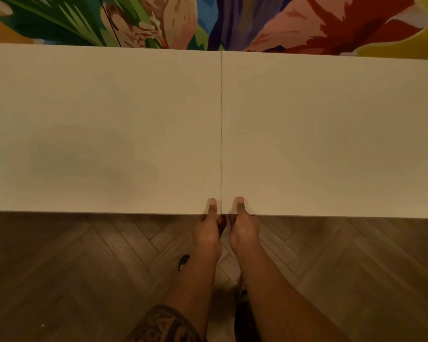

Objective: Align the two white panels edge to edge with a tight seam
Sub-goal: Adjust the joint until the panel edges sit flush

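Note:
Two white panels lie side by side and fill the middle of the view. The left panel (101,129) and the right panel (331,134) meet along a thin dark seam (221,132) that runs straight from the far edge to the near edge. My left hand (208,228) grips the left panel's near corner beside the seam, thumb on top and fingers hidden underneath. My right hand (244,228) holds the right panel's near corner the same way. The two hands almost touch each other.
A wooden herringbone floor (84,267) lies below the panels' near edge. Beyond their far edge a bright painted surface with leaves and petals (232,21) fills the top of the view. A faint shadow darkens the left panel.

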### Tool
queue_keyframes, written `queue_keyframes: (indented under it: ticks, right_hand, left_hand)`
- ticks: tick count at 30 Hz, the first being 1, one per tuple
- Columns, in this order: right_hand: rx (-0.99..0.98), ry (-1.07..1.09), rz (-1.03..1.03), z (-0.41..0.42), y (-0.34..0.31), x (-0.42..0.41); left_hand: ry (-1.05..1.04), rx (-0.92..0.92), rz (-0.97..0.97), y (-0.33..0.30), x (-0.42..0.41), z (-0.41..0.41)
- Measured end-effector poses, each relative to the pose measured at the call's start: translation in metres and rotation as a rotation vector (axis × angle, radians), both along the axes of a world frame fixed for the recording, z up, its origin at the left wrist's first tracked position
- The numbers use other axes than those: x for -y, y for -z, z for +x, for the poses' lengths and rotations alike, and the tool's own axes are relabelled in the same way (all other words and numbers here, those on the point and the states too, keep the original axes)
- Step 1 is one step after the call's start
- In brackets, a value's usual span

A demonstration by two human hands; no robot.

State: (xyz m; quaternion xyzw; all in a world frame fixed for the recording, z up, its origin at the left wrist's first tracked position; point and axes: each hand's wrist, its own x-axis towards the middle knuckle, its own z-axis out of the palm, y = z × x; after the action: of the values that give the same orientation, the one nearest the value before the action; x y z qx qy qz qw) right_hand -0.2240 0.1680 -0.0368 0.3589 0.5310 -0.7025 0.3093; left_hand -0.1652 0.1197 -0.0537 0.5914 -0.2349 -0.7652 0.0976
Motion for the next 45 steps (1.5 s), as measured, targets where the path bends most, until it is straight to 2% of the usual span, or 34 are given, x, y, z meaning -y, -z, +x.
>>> queue_keyframes:
  ticks: [3,7,18,32,40,45]
  right_hand:
    - [0.026,0.025,-0.055,0.005,0.002,-0.001]
    - [0.078,-0.045,-0.21,0.02,-0.002,0.008]
    - [0.15,-0.038,-0.186,0.025,-0.005,0.027]
    - [0.102,0.04,-0.216,0.031,0.0,0.018]
    - [0.146,0.162,-0.331,0.04,-0.002,0.025]
    - [0.185,-0.007,-0.303,0.033,-0.01,0.035]
  left_hand:
    - [-0.166,-0.012,0.016,-0.004,0.015,0.006]
    - [-0.25,-0.072,0.045,-0.012,0.04,0.008]
    - [-0.196,-0.068,0.073,-0.015,0.046,0.009]
    - [-0.223,-0.1,0.048,-0.01,0.047,0.01]
    - [-0.226,-0.111,0.093,-0.002,0.051,0.013]
    - [-0.203,-0.101,0.094,0.001,0.051,0.016]
